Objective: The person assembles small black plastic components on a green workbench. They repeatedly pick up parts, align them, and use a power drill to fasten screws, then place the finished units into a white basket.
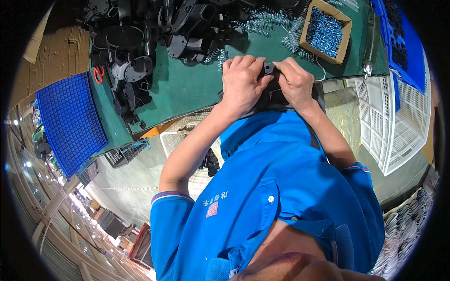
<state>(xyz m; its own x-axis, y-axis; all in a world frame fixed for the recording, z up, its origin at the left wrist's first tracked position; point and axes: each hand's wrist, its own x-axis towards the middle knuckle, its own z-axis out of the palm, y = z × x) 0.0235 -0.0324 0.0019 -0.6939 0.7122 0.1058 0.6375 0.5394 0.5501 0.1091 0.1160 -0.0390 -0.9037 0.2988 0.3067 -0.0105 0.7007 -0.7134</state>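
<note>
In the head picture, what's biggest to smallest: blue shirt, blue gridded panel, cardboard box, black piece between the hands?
1. Blue shirt; being near the camera may enlarge it
2. Blue gridded panel
3. Cardboard box
4. Black piece, going by what shows; fingers hide some

The person's left hand and right hand are curling closely together, both forearms reaching forward.

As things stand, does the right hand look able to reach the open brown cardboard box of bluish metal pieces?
Probably yes: the box sits just beyond the right hand, with silvery coil springs and a thin white cord seemingly no barrier. It may need to leave the small black part.
</note>
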